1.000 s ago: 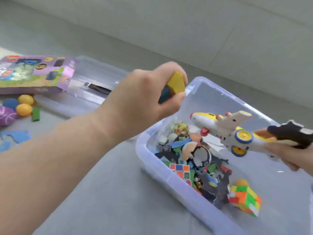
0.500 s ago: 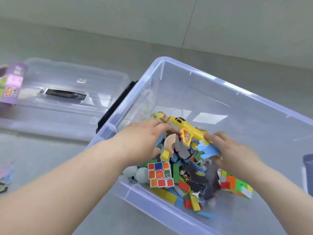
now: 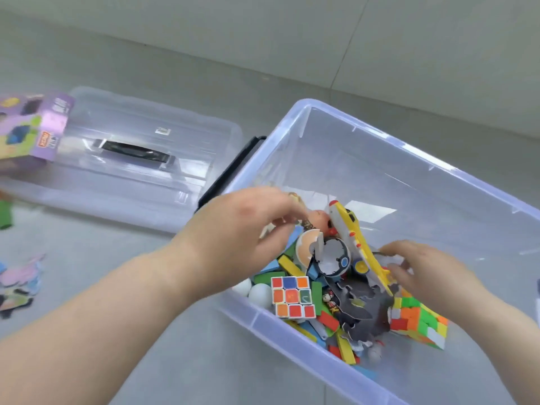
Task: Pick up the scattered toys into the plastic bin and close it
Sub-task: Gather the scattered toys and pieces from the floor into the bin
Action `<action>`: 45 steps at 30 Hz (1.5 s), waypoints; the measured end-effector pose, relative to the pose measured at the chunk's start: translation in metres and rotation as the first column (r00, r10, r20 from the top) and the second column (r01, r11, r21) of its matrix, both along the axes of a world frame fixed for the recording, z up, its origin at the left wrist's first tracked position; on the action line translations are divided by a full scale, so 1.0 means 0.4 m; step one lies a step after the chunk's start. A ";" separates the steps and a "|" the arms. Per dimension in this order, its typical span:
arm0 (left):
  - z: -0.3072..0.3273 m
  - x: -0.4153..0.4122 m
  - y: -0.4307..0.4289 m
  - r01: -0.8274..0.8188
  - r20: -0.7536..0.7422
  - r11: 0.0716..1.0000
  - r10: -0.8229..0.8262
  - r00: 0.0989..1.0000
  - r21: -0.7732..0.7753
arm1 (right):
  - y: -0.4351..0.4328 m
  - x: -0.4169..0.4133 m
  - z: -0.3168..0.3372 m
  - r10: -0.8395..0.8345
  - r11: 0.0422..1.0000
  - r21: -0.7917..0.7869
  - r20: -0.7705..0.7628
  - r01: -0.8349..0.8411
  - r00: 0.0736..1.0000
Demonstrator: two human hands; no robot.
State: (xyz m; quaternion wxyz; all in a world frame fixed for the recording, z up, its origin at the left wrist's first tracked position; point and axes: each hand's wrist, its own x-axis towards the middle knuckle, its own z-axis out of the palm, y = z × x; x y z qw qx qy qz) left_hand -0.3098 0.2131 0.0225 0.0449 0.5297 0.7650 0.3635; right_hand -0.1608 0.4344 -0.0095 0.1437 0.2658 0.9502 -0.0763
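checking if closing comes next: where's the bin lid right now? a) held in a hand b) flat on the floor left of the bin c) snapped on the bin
b, the clear lid lies flat on the floor beside the open bin.

We find the clear plastic bin point(image 3: 380, 182) open on the floor point(image 3: 117, 287), bright toys point(image 3: 336, 287) heaped in its near corner, its lid point(image 3: 140, 176) flat alongside, foam pieces point(image 3: 17, 282) outside.

This looks like a play corner in a home. A grey tiled floor point(image 3: 102, 273) meets a pale wall point(image 3: 263, 30) behind the plastic bin point(image 3: 409, 152). Left of the bin lie its clear lid point(image 3: 140, 171) and a purple toy box point(image 3: 43, 127), with foam cut-outs point(image 3: 20, 282) scattered further left.
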 end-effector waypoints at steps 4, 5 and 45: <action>-0.036 -0.005 -0.213 -0.111 -0.062 0.991 0.116 0.991 0.075 | -0.081 0.003 0.048 -0.201 0.894 -0.444 -0.287 0.056 0.936; -0.050 -0.006 -0.274 -0.158 -0.062 0.986 0.161 0.985 0.049 | -0.117 -0.004 0.065 -0.179 0.888 -0.460 -0.364 -0.009 0.914; -0.393 0.281 -1.328 -0.901 0.119 -0.099 0.979 -0.164 -0.422 | -1.399 -0.471 -0.285 0.727 0.663 -0.186 -0.071 -0.725 0.683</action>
